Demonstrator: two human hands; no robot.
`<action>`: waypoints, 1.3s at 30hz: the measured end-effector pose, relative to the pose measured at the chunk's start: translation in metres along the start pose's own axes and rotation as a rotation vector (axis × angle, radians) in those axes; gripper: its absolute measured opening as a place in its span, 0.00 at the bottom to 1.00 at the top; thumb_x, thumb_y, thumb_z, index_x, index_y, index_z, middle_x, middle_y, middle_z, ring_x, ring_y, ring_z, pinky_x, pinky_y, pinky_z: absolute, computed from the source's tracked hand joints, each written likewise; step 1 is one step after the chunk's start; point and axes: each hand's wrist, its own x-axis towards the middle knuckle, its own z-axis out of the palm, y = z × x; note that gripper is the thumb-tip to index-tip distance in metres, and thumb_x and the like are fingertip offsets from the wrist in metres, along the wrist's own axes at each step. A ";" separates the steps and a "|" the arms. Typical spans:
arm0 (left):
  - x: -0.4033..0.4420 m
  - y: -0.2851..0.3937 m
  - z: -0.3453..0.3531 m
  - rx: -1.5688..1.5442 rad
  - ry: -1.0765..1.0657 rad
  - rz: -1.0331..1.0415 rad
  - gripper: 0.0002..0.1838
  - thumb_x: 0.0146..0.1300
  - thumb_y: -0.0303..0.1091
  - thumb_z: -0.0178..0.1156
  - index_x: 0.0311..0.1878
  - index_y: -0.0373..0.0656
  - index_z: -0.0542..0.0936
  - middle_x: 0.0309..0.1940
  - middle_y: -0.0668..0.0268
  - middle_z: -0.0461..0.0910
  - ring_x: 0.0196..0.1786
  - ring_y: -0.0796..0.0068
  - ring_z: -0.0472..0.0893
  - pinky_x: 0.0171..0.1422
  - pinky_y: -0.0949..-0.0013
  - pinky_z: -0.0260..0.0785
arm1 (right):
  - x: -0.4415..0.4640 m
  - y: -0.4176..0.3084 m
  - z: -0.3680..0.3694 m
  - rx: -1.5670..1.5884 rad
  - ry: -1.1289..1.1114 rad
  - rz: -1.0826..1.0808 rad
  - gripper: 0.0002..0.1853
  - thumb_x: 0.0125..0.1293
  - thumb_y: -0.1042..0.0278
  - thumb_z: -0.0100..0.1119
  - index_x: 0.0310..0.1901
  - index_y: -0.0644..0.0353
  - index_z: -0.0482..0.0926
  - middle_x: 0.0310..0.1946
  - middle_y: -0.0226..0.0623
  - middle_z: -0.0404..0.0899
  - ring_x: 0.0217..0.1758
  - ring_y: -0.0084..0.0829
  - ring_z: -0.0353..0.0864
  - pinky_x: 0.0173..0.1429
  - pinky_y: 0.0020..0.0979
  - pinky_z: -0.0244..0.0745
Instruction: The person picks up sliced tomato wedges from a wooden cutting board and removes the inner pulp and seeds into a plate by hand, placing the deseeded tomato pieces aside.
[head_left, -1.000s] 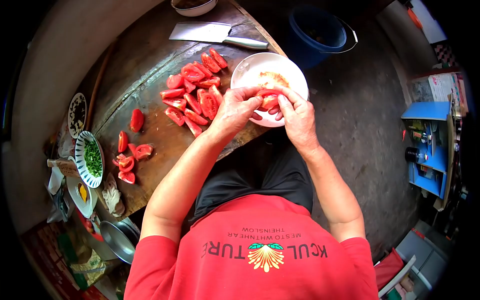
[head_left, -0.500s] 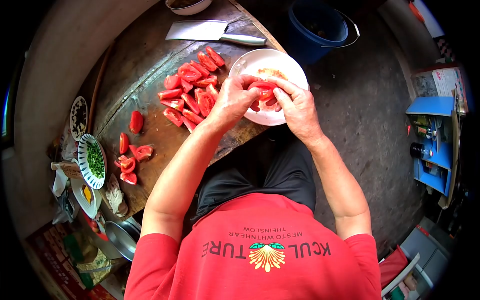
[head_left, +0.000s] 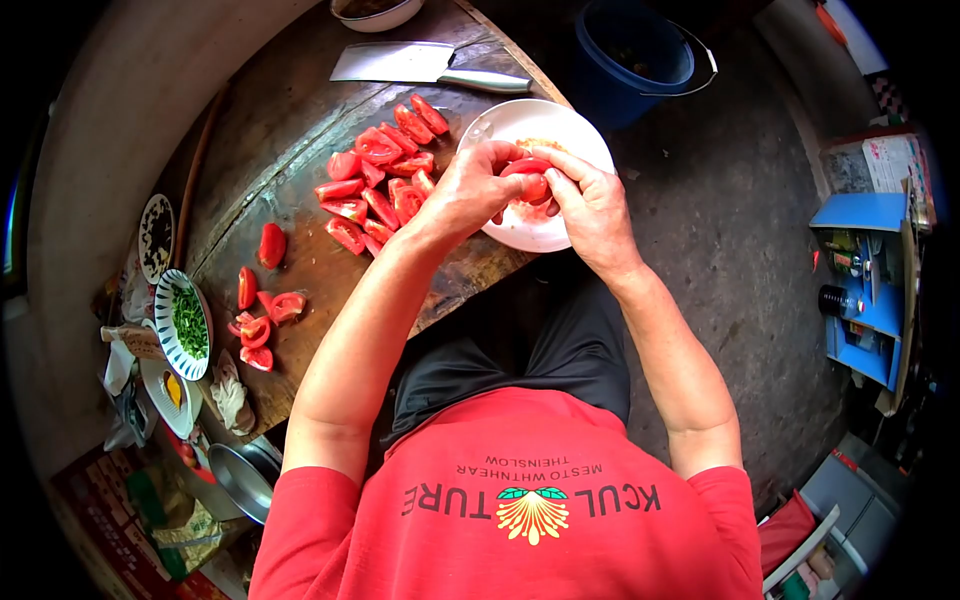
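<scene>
Over a white plate (head_left: 590,130) at the table's corner, my left hand (head_left: 470,192) and my right hand (head_left: 597,212) meet around a red tomato wedge (head_left: 530,170). Fingers of both hands are closed on the wedge, partly covering it. Reddish, pulpy residue lies on the plate below. Left of my left hand sits a pile of cut tomato wedges (head_left: 379,147) on the wooden table (head_left: 310,280). Several more tomato pieces (head_left: 256,331) lie apart, nearer the table's left side.
A cleaver (head_left: 395,62) lies flat beyond the pile, its handle toward the plate. At left stand a bowl of chopped greens (head_left: 203,352) and a crumpled cloth (head_left: 231,395). A blue bucket (head_left: 612,75) is on the floor beyond the plate; blue shelves (head_left: 868,222) stand right.
My fingers have shifted slightly around the tomato wedge, which has turned and looks more folded between them. Everything on the table stays in place.
</scene>
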 end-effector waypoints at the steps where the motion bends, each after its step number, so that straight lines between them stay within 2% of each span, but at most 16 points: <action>1: 0.000 0.000 0.001 0.002 -0.006 0.013 0.20 0.58 0.37 0.64 0.50 0.35 0.78 0.31 0.68 0.80 0.29 0.84 0.74 0.27 0.78 0.64 | 0.000 0.000 0.000 0.018 0.005 0.021 0.14 0.66 0.77 0.50 0.51 0.67 0.78 0.40 0.41 0.83 0.35 0.21 0.80 0.39 0.22 0.78; 7: 0.001 -0.002 0.002 0.002 -0.055 0.088 0.22 0.60 0.41 0.64 0.52 0.36 0.78 0.33 0.67 0.80 0.31 0.84 0.75 0.29 0.78 0.65 | 0.004 0.004 0.000 0.082 0.003 0.093 0.13 0.67 0.76 0.51 0.51 0.67 0.78 0.40 0.39 0.82 0.35 0.22 0.81 0.36 0.21 0.79; 13: 0.005 -0.013 0.007 0.216 0.025 0.247 0.22 0.60 0.35 0.65 0.54 0.35 0.76 0.40 0.62 0.82 0.42 0.75 0.79 0.47 0.71 0.73 | 0.005 -0.001 -0.001 0.118 0.006 0.130 0.12 0.67 0.75 0.52 0.50 0.67 0.79 0.43 0.37 0.82 0.39 0.23 0.81 0.38 0.20 0.79; 16: 0.002 -0.009 0.008 0.190 0.037 0.205 0.21 0.59 0.31 0.64 0.55 0.35 0.75 0.42 0.60 0.82 0.45 0.74 0.79 0.53 0.69 0.72 | 0.008 0.008 -0.004 0.019 0.025 0.033 0.12 0.66 0.76 0.53 0.49 0.67 0.79 0.44 0.37 0.82 0.41 0.23 0.81 0.42 0.20 0.79; 19: 0.003 -0.006 0.006 0.191 -0.004 0.155 0.21 0.58 0.29 0.64 0.55 0.35 0.75 0.43 0.60 0.81 0.46 0.75 0.79 0.53 0.70 0.71 | 0.007 0.008 -0.004 0.063 0.014 0.036 0.12 0.65 0.77 0.54 0.49 0.67 0.79 0.43 0.37 0.82 0.42 0.23 0.80 0.46 0.20 0.78; 22: 0.003 -0.006 0.006 0.223 -0.003 0.201 0.21 0.58 0.26 0.63 0.56 0.35 0.74 0.44 0.61 0.81 0.47 0.76 0.78 0.54 0.71 0.70 | 0.005 0.001 -0.005 0.134 -0.001 0.141 0.13 0.64 0.78 0.54 0.50 0.67 0.79 0.42 0.39 0.82 0.43 0.23 0.80 0.47 0.22 0.77; 25: 0.006 -0.010 0.007 0.199 -0.035 0.175 0.20 0.58 0.22 0.60 0.56 0.35 0.74 0.44 0.63 0.80 0.47 0.77 0.77 0.54 0.73 0.69 | 0.006 0.009 -0.002 0.154 -0.011 0.087 0.14 0.61 0.80 0.54 0.49 0.68 0.79 0.40 0.39 0.82 0.42 0.23 0.80 0.48 0.23 0.77; 31: 0.003 -0.014 0.011 0.184 -0.015 0.325 0.22 0.57 0.20 0.55 0.58 0.36 0.73 0.42 0.65 0.80 0.46 0.77 0.77 0.52 0.74 0.69 | 0.014 0.013 -0.001 0.023 -0.014 0.041 0.15 0.52 0.81 0.53 0.44 0.67 0.77 0.38 0.38 0.81 0.40 0.26 0.80 0.46 0.25 0.77; 34: -0.004 -0.013 0.011 0.201 -0.017 0.232 0.22 0.58 0.21 0.54 0.58 0.36 0.73 0.42 0.62 0.80 0.45 0.74 0.77 0.52 0.71 0.69 | 0.014 0.007 -0.001 0.065 -0.065 0.080 0.18 0.50 0.79 0.54 0.46 0.66 0.73 0.37 0.40 0.79 0.39 0.27 0.80 0.44 0.26 0.76; 37: -0.011 -0.025 0.009 0.315 0.050 0.371 0.22 0.59 0.22 0.54 0.59 0.36 0.72 0.42 0.58 0.80 0.46 0.71 0.78 0.53 0.68 0.68 | 0.013 0.000 -0.003 0.139 -0.180 0.241 0.22 0.50 0.79 0.55 0.50 0.65 0.71 0.37 0.41 0.78 0.40 0.28 0.79 0.44 0.26 0.75; 38: -0.014 -0.025 0.006 0.311 0.028 0.376 0.22 0.59 0.22 0.54 0.59 0.35 0.71 0.42 0.54 0.79 0.47 0.68 0.78 0.53 0.68 0.68 | 0.013 0.000 -0.003 0.087 -0.219 0.259 0.22 0.49 0.78 0.56 0.50 0.66 0.71 0.38 0.41 0.77 0.40 0.28 0.79 0.46 0.26 0.74; 39: -0.022 -0.025 0.006 0.359 0.113 0.423 0.21 0.60 0.22 0.54 0.58 0.35 0.72 0.43 0.54 0.80 0.47 0.69 0.78 0.53 0.68 0.68 | 0.013 0.009 -0.003 -0.028 -0.230 0.181 0.24 0.51 0.75 0.59 0.52 0.66 0.71 0.37 0.39 0.76 0.39 0.27 0.78 0.46 0.26 0.73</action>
